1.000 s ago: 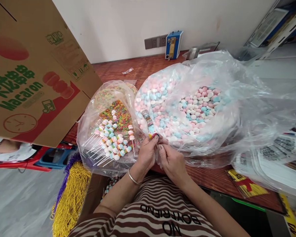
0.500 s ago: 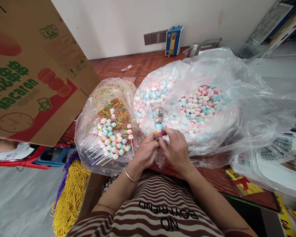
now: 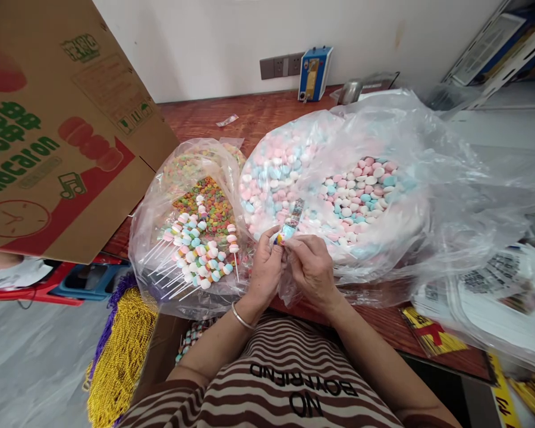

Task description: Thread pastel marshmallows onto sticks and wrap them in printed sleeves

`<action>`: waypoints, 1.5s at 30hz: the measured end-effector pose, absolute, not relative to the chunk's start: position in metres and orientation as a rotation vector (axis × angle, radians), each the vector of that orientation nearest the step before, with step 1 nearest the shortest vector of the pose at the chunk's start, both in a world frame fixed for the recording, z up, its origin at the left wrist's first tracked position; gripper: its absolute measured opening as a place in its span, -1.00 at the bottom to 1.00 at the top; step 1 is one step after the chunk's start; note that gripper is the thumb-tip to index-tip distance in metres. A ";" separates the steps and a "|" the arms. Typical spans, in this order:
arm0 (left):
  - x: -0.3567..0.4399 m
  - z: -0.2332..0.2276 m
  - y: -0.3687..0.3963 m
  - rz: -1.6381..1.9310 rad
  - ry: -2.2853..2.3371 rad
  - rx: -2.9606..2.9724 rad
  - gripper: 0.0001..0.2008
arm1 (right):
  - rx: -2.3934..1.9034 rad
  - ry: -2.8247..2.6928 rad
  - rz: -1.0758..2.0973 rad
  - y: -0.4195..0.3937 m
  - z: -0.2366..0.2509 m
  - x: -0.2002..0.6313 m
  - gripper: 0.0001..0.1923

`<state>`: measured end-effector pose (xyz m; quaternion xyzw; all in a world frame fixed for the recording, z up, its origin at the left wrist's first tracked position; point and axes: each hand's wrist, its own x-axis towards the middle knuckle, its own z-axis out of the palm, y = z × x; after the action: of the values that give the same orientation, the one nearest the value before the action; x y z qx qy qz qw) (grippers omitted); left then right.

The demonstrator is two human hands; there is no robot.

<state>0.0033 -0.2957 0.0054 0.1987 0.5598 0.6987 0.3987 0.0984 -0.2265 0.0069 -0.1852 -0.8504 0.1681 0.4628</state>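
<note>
A small printed plastic wrapper (image 3: 289, 227) is pinched between both hands in front of my body, its upper end tilted to the right. My left hand (image 3: 266, 267), with a bangle at the wrist, is closed on its lower left side. My right hand (image 3: 312, 264) grips the lower right side, fingertips together. What is inside the wrapper is hard to make out. Left of the hands, several candy skewers (image 3: 200, 252) on white sticks lie on a clear bag of colourful ring-shaped pieces (image 3: 209, 202). Behind the hands sits a large clear bag of pink, white and blue candies (image 3: 361, 184).
A big cardboard box (image 3: 66, 137) stands at the left. Gold bead strings (image 3: 120, 356) hang below it. A blue device (image 3: 315, 74) is by the wall. Bagged printed packaging (image 3: 494, 297) lies at right. Another open box (image 3: 164, 345) below holds more candies.
The wrapper has tilted from nearly upright toward the right. My left hand has turned more upright around its lower end, and the right hand has shifted slightly down. The view has moved a little.
</note>
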 end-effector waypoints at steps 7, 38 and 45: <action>0.008 -0.002 -0.295 1.875 1.459 0.426 -0.65 | -0.422 -2.108 0.542 -0.238 0.002 0.094 -0.87; -0.006 0.023 -0.308 1.691 1.765 0.806 -0.62 | -0.290 -2.246 0.880 -0.220 0.023 0.101 -0.84; -0.002 0.021 -0.299 1.827 1.476 0.533 -0.80 | -0.363 -2.090 0.965 -0.230 0.011 0.098 -0.88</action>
<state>-0.0024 -0.2986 0.0207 0.2067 0.5721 0.7083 0.3583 0.0980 -0.2300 0.0108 -0.1433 -0.8239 0.3806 0.3947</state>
